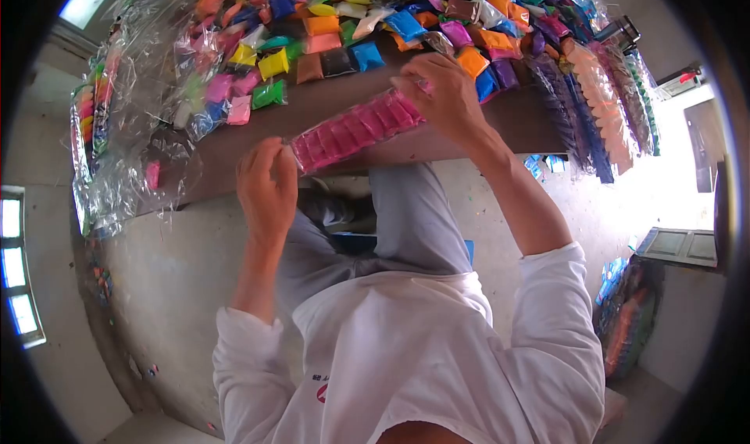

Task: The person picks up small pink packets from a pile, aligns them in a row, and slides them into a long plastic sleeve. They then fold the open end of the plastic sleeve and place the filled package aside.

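A clear plastic sleeve holding a row of pink packets point(351, 135) is stretched between my two hands at the table's near edge. My left hand point(266, 182) is closed on the sleeve's left end. Its right end is pinched by my right hand point(445, 92), whose fingertips partly cover the plastic. The sleeve tilts upward toward the right. Just beyond it lie loose small packets, among them a green one point(269, 94), a black one point(337, 62) and a blue one point(366, 55).
A big heap of colourful packets point(406, 26) covers the far side of the brown table point(312, 108). Crumpled clear plastic point(148, 92) spreads over the left side. Filled strips, including a peach one point(601, 100), hang over the right edge. A filled bag point(625, 327) stands on the floor at right.
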{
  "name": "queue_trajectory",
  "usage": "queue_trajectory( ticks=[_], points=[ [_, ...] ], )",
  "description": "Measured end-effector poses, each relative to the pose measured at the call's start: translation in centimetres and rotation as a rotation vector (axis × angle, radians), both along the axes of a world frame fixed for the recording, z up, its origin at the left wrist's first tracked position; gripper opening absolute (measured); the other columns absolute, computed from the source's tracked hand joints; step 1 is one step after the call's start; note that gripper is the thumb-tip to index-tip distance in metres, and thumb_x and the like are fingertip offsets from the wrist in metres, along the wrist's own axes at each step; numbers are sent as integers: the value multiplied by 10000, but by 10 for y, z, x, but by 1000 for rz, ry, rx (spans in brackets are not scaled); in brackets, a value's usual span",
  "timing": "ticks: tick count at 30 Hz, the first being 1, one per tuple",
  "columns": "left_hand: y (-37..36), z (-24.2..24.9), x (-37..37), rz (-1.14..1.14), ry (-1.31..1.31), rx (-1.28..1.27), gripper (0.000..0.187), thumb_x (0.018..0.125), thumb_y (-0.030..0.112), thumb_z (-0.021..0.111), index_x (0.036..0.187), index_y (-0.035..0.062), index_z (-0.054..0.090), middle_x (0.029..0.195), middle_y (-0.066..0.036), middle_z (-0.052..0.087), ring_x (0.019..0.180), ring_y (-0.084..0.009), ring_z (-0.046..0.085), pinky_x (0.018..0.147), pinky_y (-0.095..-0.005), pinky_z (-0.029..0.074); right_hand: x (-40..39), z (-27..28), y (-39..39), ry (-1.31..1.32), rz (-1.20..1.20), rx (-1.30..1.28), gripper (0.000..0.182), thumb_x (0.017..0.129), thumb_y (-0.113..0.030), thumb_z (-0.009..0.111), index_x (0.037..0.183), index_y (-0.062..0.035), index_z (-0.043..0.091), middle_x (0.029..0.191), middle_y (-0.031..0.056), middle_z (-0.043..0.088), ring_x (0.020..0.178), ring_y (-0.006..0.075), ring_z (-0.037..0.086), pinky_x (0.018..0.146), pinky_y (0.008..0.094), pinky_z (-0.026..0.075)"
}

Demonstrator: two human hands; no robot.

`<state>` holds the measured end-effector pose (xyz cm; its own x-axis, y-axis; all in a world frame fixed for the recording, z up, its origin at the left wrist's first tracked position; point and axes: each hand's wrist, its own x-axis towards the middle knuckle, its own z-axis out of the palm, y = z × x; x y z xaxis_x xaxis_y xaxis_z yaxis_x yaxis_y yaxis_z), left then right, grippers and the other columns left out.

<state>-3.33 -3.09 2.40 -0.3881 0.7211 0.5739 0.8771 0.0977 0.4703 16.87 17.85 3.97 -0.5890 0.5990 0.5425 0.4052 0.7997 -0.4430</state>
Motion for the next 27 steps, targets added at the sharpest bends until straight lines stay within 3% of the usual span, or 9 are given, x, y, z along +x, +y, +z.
queue_trajectory(
  ticks=[3,5,8,11,13,17,22,25,27],
  points=[
    [25,8,-4,-22,6,12,178,886,172,599,955,14,644,972,-129,666,936,-313,617,842,-400,459,-29,-6,3,140,155,244,271,769,-240,725,894,-11,652,906,125,654,918,314,602,823,406,467],
    [43,6,-3,-56,0,-18,202,907,184,585,983,8,646,976,-143,667,951,-321,618,842,-396,465,-41,-13,0,-7,241,108,309,754,-254,736,918,-6,652,938,128,657,963,322,597,863,408,460],
    [61,-16,3,-117,87,-52,193,874,209,613,939,28,635,923,-116,659,899,-317,606,848,-420,436,-38,-28,4,-54,280,-3,315,747,-248,740,925,-3,654,952,128,656,973,318,599,888,404,454],
    [65,-32,5,-91,-6,-138,215,884,251,614,931,43,637,878,-114,652,871,-316,600,834,-422,430,-14,-21,11,-88,248,-79,304,746,-235,742,941,-15,665,962,125,656,960,309,604,884,392,461],
    [58,-28,8,-93,-62,-157,328,929,338,564,970,24,649,888,-148,653,866,-335,597,831,-422,436,2,-20,18,-99,220,-81,288,754,-226,738,949,-25,671,965,122,658,957,302,605,873,384,467],
    [54,-24,1,-134,-90,-173,323,929,332,571,972,20,644,883,-151,650,850,-327,598,804,-409,451,25,-33,42,-95,99,-193,256,782,-214,725,976,-52,682,976,116,660,959,279,608,853,366,481],
    [49,-27,-1,-143,-258,-140,281,900,307,617,980,39,646,862,-117,649,843,-291,592,778,-395,459,39,-20,52,-213,146,-176,323,796,-247,719,1043,-46,659,1003,124,660,979,282,613,861,373,478],
    [43,-21,-7,-245,-280,-192,315,884,320,639,999,27,641,893,-130,654,862,-289,605,769,-384,478,38,6,55,-436,188,-325,412,755,-290,752,1060,-33,647,1037,137,656,1006,288,613,876,380,474],
    [35,-13,-7,-252,-326,-251,329,872,328,651,1004,27,640,909,-134,654,869,-290,610,776,-382,480,36,24,49,-741,221,-409,524,702,-336,788,1096,-29,629,1063,151,648,1024,287,612,889,389,470]
  ],
)
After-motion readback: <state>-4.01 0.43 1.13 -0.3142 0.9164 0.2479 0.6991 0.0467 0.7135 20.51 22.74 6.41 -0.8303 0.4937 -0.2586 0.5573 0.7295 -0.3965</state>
